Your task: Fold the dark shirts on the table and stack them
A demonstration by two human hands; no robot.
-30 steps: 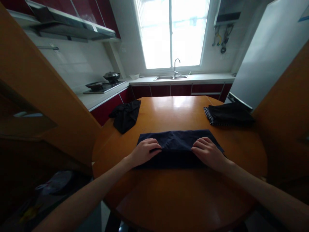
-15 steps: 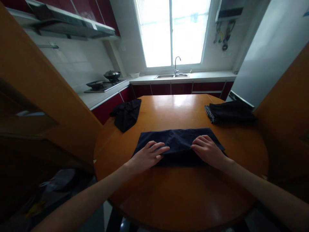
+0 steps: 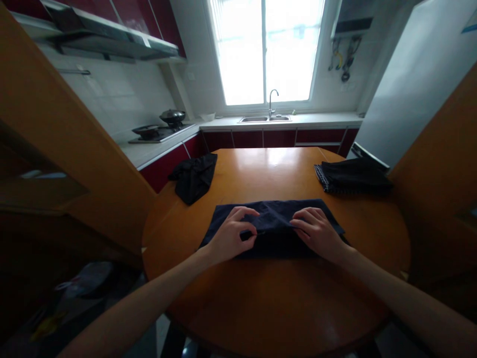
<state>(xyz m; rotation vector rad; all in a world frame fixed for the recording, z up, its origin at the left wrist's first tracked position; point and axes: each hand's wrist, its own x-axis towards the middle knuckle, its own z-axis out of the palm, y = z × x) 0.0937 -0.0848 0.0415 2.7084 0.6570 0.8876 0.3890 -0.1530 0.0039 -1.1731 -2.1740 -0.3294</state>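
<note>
A dark navy garment [image 3: 275, 211] lies folded in a wide strip on the wooden table [image 3: 276, 308] in front of me. At the left part of its near edge, my left hand [image 3: 231, 236] pinches the cloth between thumb and index finger, the other fingers curled above. My right hand [image 3: 317, 232] grips the same edge further right, its fingers bent over the fabric and its thumb mostly hidden. Between the hands a fold of cloth is slightly raised, with darker cloth below. The exact kind of garment cannot be made out.
A crumpled black cloth [image 3: 196, 178] lies at the table's far left edge. Folded dark clothes [image 3: 356, 175] are stacked at the far right. Beyond stand a counter with a sink [image 3: 255, 119], a stove with a lidded pan [image 3: 173, 117], and a fridge [image 3: 421, 84].
My left hand has gone from spread fingers resting on the cloth to a thumb-and-finger pinch at its near edge. My right hand stays on the edge, nearly in place.
</note>
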